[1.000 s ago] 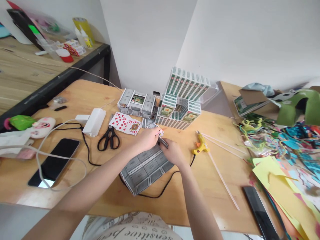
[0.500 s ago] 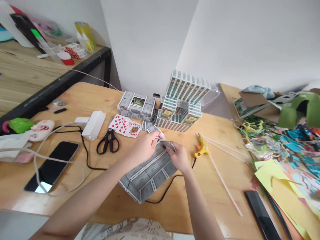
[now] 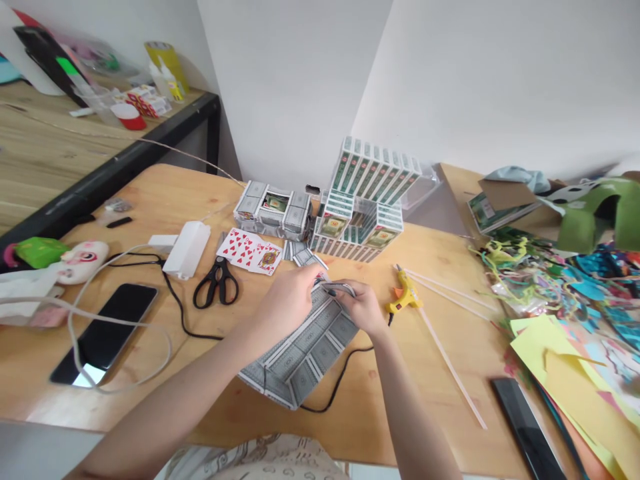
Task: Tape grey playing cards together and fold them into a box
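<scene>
A long grey structure made of playing cards [image 3: 305, 350] lies tilted on the table in front of me, its patterned backs showing. My left hand [image 3: 293, 293] is closed at its far end, fingers pinched beside a card edge with a bit of red; the fingertips partly hide what they grip. My right hand [image 3: 363, 305] is closed on the structure's far right corner, where a bent grey card edge curves up between thumb and fingers. Just beyond my left hand, loose grey cards [image 3: 303, 255] lie on the table.
Fanned heart cards [image 3: 247, 251] and black scissors [image 3: 216, 283] lie to the left, near a phone [image 3: 105, 333] and cables. Behind stand a card-covered box [image 3: 273, 212] and stacked card boxes [image 3: 363, 200]. At right are a yellow glue gun [image 3: 404, 293], glue sticks and paper scraps [image 3: 565, 373].
The card structure has turned slightly and its near end has shifted right. My right hand has moved a little right, and the bent card edge lies flatter.
</scene>
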### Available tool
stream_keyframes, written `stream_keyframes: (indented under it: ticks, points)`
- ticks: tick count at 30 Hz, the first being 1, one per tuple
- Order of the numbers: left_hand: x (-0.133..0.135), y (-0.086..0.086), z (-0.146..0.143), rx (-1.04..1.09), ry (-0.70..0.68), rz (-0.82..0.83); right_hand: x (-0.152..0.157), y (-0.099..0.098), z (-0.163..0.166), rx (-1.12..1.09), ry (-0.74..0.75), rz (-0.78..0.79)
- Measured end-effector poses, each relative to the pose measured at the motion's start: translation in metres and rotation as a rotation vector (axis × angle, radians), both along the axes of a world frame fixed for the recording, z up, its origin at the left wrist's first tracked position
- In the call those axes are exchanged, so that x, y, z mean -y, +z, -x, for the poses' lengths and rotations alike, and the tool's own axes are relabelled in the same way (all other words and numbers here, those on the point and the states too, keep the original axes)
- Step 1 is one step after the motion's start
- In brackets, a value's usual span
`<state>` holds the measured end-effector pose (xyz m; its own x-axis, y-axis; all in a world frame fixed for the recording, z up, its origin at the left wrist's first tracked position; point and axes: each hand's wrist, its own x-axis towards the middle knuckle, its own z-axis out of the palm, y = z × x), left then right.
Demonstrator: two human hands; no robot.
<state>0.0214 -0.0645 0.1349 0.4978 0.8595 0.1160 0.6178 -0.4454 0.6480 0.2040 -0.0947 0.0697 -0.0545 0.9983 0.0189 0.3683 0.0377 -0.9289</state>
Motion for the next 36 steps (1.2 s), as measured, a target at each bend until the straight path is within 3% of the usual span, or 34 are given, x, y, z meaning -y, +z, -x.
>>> stream_keyframes:
  ticks: [12,36]
  points:
    - [-0.001,-0.004,0.002,-0.008,0.069,-0.002,-0.006,0.006,-0.001,-0.003,0.039,0.029]
    - [0.001,-0.010,0.005,0.031,0.134,0.000,-0.017,-0.006,-0.002,-0.078,0.084,0.119]
